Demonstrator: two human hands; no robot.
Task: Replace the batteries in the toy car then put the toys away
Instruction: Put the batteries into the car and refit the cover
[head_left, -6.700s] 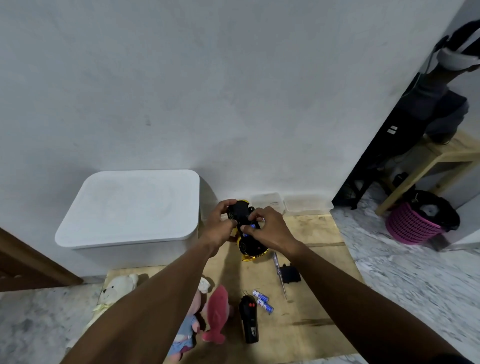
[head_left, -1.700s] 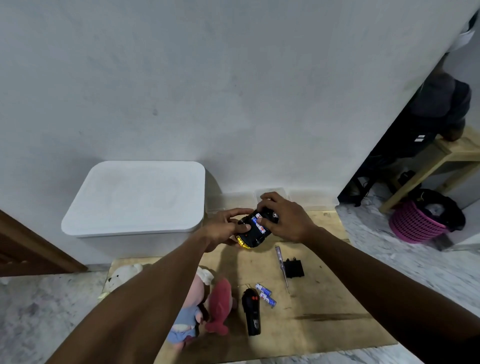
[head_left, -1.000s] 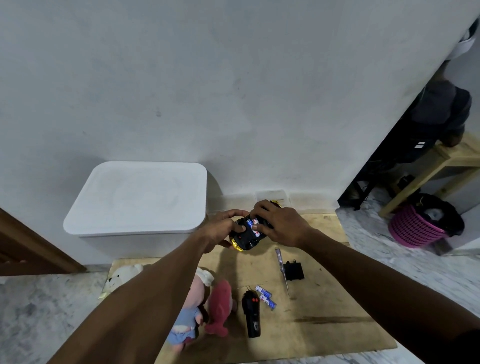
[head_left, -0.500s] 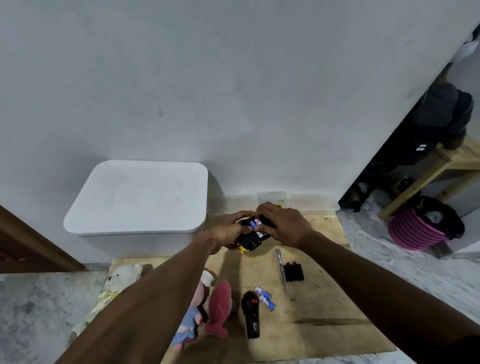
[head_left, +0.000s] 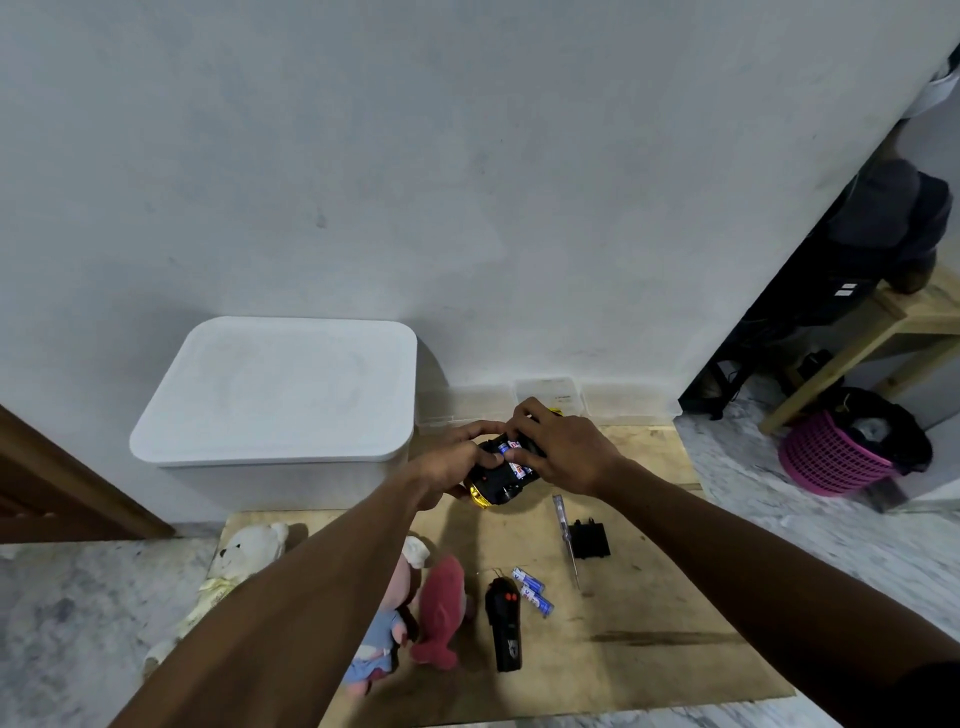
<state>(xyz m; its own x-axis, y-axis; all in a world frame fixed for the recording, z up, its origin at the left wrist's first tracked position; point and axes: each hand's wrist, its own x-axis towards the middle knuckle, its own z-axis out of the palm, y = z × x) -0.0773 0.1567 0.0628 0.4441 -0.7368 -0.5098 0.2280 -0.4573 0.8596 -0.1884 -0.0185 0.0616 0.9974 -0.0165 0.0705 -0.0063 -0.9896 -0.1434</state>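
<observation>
Our left hand curls round the near side of the toy car, held belly-up just below the middle of the frame, above the wooden board. Our right hand grips the car's far end, fingers curled, fingertips at the blue-and-white batteries in its open bay. Lower on the board lie a screwdriver just beside the black battery cover, two loose batteries next to the remote control, and plush toys at lower left.
</observation>
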